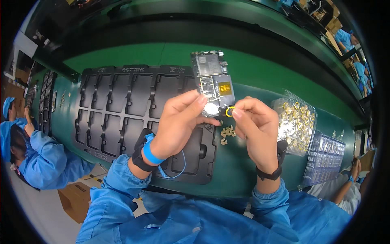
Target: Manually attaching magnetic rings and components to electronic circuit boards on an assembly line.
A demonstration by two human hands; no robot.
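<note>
My left hand (183,118) grips a dark circuit board (215,81) near its lower left edge, thumb on the face, holding it up above the bench. Metal shields and a gold-coloured patch show on the board. With thumb and forefinger, my right hand (258,126) pinches a small round part with a yellow rim (230,111), a coin cell by its look, at the board's lower right corner. Whether the part touches the board I cannot tell. Several small pale pieces (227,132) lie on the bench between my hands. A blue wrist strap (151,152) with a coiled cord circles my left wrist.
A large black compartment tray (105,114) lies on the green bench (239,179) under my left arm. To the right sit a clear bag-like tray of yellow-rimmed round parts (296,122) and a clear plastic tray (327,156). Co-workers in blue (44,158) sit at the left.
</note>
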